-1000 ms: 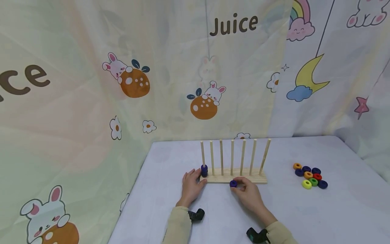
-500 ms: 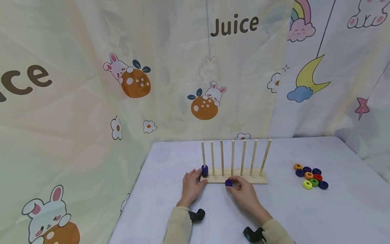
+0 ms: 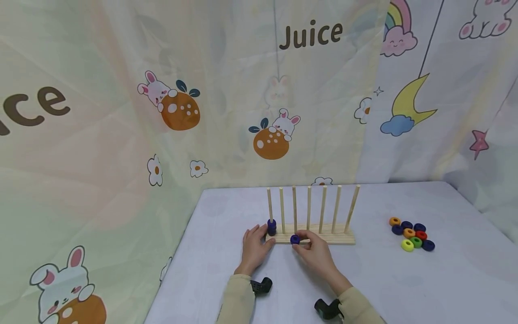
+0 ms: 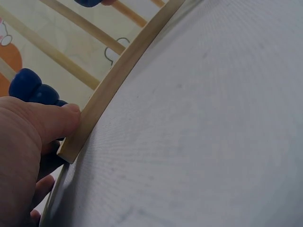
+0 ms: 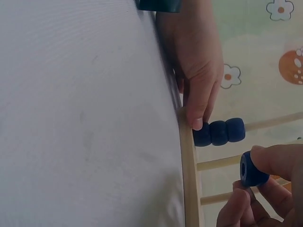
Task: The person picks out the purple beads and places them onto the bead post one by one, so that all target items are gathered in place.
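A wooden peg rack (image 3: 332, 237) with several upright pegs stands on the table. Three dark blue beads (image 5: 218, 132) are stacked on its leftmost peg. My left hand (image 3: 255, 249) holds the rack's left end, its thumb (image 4: 61, 120) lying on the base beside the stack. Between thumb and fingers my right hand (image 3: 317, 254) pinches another blue bead (image 3: 295, 239), in front of the pegs toward the left. In the right wrist view the bead's hole faces the table side, and the bead is off the pegs.
To the right on the white table (image 3: 457, 279) lies a cluster of loose beads: orange beads (image 3: 394, 221), dark blue beads (image 3: 428, 245), a red bead (image 3: 421, 235), a green bead (image 3: 415, 242) and a yellow bead (image 3: 407, 245). A printed cloth (image 3: 226, 90) hangs behind.
My right hand has moved left along the front of the rack and slightly up, carrying the blue bead toward the left pegs. The left hand has stayed at the rack's end.
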`<state>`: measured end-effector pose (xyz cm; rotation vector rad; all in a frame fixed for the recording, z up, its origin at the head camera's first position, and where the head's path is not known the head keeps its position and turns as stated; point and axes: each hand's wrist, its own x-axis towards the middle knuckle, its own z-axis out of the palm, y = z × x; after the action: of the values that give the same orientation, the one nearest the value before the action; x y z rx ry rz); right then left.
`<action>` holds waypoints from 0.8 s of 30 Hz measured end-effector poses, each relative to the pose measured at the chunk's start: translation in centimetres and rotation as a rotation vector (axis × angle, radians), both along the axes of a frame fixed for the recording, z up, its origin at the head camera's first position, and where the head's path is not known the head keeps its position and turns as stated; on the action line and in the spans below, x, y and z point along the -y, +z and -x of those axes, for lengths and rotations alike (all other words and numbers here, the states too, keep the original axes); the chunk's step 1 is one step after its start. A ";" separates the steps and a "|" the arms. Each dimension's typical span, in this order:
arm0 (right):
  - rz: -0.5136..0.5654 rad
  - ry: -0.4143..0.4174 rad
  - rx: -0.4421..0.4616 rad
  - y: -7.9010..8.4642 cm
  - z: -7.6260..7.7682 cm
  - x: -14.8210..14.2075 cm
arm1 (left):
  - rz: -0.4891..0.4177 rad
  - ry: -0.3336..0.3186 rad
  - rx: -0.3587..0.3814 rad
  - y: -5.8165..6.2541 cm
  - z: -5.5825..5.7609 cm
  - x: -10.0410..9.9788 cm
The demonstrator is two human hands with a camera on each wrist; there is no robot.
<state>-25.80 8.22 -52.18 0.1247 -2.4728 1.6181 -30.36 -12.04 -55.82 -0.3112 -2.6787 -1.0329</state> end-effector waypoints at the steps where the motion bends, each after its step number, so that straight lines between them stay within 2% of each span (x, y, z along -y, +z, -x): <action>1: -0.002 0.003 -0.001 0.2 0.0 0.1 | 0.000 0.000 0.003 0.0 0.0 0.0; 10: -0.036 0.015 -0.043 2.0 0.6 0.5 | 0.008 -0.006 -0.033 0.0 0.2 0.1; 24: -0.083 0.046 -0.090 4.9 1.1 1.0 | 0.013 -0.012 0.014 0.2 0.0 0.1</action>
<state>-26.87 7.20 -47.32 0.2614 -2.4860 1.4928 -30.36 -12.16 -55.65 -0.3246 -2.7005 -1.0248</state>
